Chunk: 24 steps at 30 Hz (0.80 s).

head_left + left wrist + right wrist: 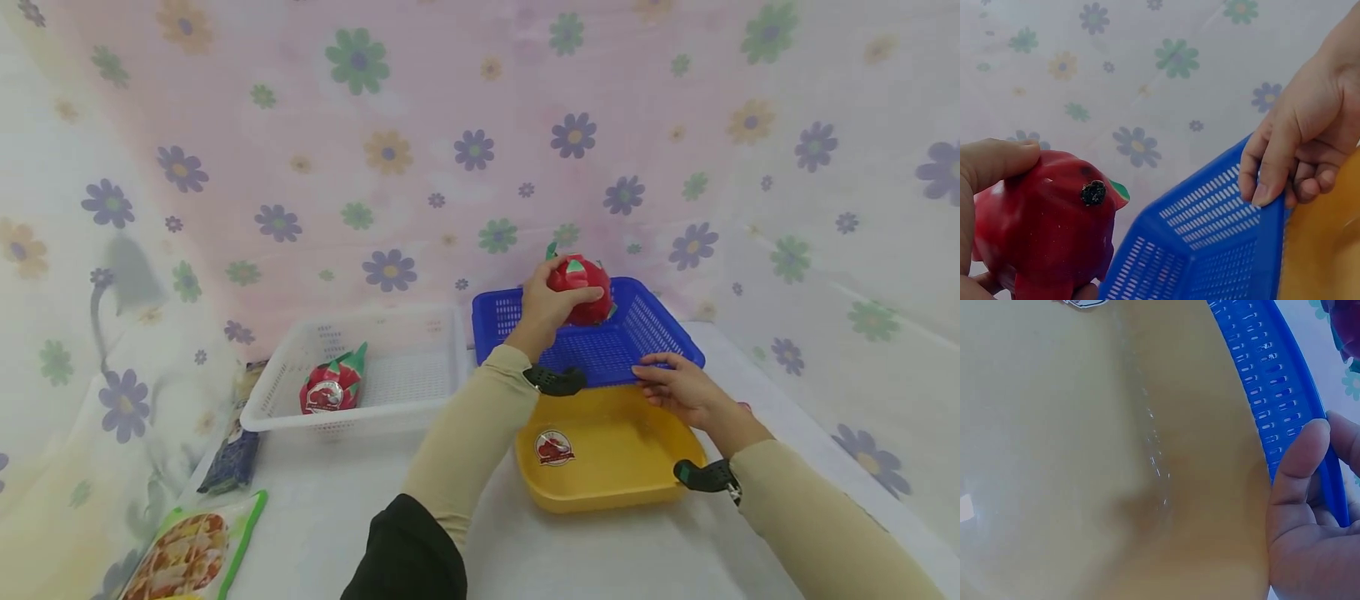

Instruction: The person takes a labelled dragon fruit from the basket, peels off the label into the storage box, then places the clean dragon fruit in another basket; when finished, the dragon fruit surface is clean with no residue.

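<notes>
As the left hand (538, 308) grips a dragon fruit (594, 278) and the right hand (688, 392) pinches a blue basket (651, 321), the glossy fruit could slip.

Two beige-sleeved arms (474, 442) stretch toward the far edge of the table (322, 517). The left hand (544, 302) is raised, thumb and fingers spread in a rounded grip; the right hand (681, 388), lower, pinches between thumb and fingers.
</notes>
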### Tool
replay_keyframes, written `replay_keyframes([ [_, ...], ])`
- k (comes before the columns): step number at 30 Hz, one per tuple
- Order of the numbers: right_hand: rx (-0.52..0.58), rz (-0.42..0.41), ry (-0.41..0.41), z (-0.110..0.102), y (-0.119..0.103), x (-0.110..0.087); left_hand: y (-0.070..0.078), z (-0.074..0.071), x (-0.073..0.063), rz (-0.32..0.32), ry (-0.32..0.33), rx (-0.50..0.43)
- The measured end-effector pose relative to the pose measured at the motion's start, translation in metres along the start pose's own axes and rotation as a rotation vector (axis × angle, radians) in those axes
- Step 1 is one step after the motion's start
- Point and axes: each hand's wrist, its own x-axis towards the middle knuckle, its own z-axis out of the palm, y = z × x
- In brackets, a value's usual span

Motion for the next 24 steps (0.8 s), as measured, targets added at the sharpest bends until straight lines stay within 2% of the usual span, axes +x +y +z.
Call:
replay_keyframes([
  [5,0.011,0.005,-0.007,0.001,0.001,0.001,-0.006,0.001,0.003,0.008,-0.011,0.019],
  [11,0.005,-0.036,0.001,-0.002,0.006,0.005,-0.011,0.007,0.004,0.031,-0.007,0.039],
  [17,-0.005,-0.078,0.020,-0.004,0.011,0.005,-0.017,0.016,0.002,-0.009,0.013,0.042],
  [24,0.005,-0.074,0.003,-0.002,0.009,0.007,-0.026,0.027,0.005,-0.023,0.019,0.078],
])
